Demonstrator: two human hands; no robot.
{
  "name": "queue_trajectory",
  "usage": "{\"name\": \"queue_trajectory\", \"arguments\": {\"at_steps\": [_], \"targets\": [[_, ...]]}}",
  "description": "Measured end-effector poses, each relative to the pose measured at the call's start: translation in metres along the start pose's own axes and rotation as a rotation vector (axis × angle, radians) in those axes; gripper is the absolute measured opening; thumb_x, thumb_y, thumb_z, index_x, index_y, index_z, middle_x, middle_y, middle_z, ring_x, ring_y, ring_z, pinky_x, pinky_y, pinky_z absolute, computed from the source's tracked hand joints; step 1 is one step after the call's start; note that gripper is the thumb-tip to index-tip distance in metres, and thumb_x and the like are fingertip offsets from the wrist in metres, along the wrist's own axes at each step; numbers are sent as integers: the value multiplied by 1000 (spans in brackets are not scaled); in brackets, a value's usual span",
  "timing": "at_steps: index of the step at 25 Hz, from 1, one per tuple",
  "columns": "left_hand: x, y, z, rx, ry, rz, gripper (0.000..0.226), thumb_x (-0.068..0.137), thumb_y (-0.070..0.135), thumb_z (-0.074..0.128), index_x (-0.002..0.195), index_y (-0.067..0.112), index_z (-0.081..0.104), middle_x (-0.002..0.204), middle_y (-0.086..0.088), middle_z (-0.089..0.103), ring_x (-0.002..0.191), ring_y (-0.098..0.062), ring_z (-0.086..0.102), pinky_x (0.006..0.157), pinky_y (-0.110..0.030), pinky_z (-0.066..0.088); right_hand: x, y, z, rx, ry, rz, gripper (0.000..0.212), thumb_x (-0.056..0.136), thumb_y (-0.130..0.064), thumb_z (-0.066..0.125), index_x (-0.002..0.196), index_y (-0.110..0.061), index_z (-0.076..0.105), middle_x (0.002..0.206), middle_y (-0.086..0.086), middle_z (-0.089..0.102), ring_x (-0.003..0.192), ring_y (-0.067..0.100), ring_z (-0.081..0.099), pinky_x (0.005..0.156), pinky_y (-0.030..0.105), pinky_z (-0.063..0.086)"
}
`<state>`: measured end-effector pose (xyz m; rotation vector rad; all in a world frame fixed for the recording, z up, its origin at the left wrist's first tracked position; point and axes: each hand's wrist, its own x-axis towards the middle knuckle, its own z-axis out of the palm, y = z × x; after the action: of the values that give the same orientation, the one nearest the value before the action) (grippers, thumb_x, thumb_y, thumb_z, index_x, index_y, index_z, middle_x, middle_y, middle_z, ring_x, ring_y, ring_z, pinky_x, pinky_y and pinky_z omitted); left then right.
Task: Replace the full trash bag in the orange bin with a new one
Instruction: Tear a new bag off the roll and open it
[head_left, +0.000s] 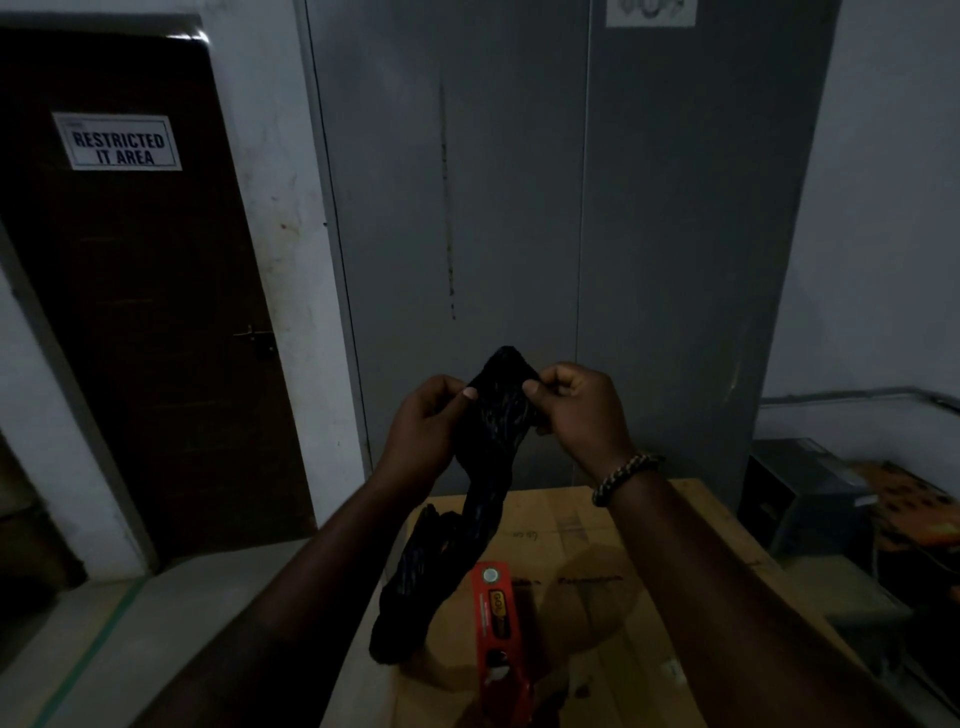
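A new black trash bag (493, 431), still bunched and twisted, hangs in front of me. My left hand (426, 421) pinches its top edge from the left and my right hand (576, 405) pinches it from the right, thumbs close together. The bag's lower end trails down to the left edge of a cardboard box (649, 545). The orange bin is not in view.
A red tape dispenser (498, 634) lies on the box top. Grey metal cabinet doors (519, 208) stand straight ahead. A dark door (130, 312) marked "RESTRICTED IT AREA" is at the left. A dark case (800, 493) and orange items (914, 519) sit at the right.
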<state>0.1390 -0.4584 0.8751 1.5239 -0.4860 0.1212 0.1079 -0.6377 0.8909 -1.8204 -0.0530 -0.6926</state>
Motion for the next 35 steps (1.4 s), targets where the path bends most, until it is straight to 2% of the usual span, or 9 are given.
{"name": "queue_trajectory", "arguments": {"at_steps": [4,10,16,18,21,26,28,32,35], "targets": [[4,0,-4,-46,84,-53,20,103,23,53,87,10,58,80,-12,60,74,-26,57,66,-40,43,5,5,-1,170,18,138,27,92,-26,65,73,-7,64,81,22,70,79,38,70,73,58,59],[0,8,-9,-165,124,-47,13,100,25,58,95,13,61,84,-7,62,76,-23,61,65,-33,48,2,4,-3,400,64,226,28,99,-23,61,84,0,60,79,17,62,71,27,62,63,41,55],[-2,19,-40,260,-324,-175,32,78,22,85,104,9,71,89,-18,72,81,-34,71,73,-42,58,4,8,-18,530,44,251,7,94,-15,68,89,-10,66,92,14,70,85,31,69,73,45,59],[-1,19,-40,297,-291,-179,21,87,21,76,93,2,71,85,-14,73,80,-29,70,73,-38,56,3,10,-21,688,-81,271,19,91,4,65,106,-8,63,104,11,71,96,28,69,78,41,59],[-1,15,-37,52,-179,-185,17,101,23,58,98,6,63,87,-9,65,82,-25,64,71,-36,49,-2,15,-21,604,-245,325,38,86,19,59,113,-6,64,111,10,72,105,28,69,83,39,59],[0,8,-33,14,-43,-126,21,103,22,54,96,4,61,86,-11,65,79,-25,64,69,-35,50,-4,21,-19,558,-219,423,14,101,-4,53,106,-3,66,95,10,74,86,24,72,88,49,56],[-2,10,-34,-27,-16,-121,19,101,23,58,92,8,64,81,-9,67,77,-26,66,66,-33,52,-2,20,-21,652,-153,440,18,104,-9,48,108,-6,65,97,9,74,83,22,72,82,48,57],[0,8,-45,-215,-8,-220,16,94,26,66,95,9,67,92,-15,69,85,-32,70,75,-39,57,2,18,-25,528,80,380,27,103,-15,51,78,-10,60,86,9,71,77,27,69,66,41,58],[0,3,-55,-506,-123,-221,27,94,14,60,121,10,61,112,-16,64,100,-32,66,77,-37,58,6,18,-30,515,174,363,22,99,-18,60,81,-6,64,84,12,72,76,28,70,68,41,60]]}}
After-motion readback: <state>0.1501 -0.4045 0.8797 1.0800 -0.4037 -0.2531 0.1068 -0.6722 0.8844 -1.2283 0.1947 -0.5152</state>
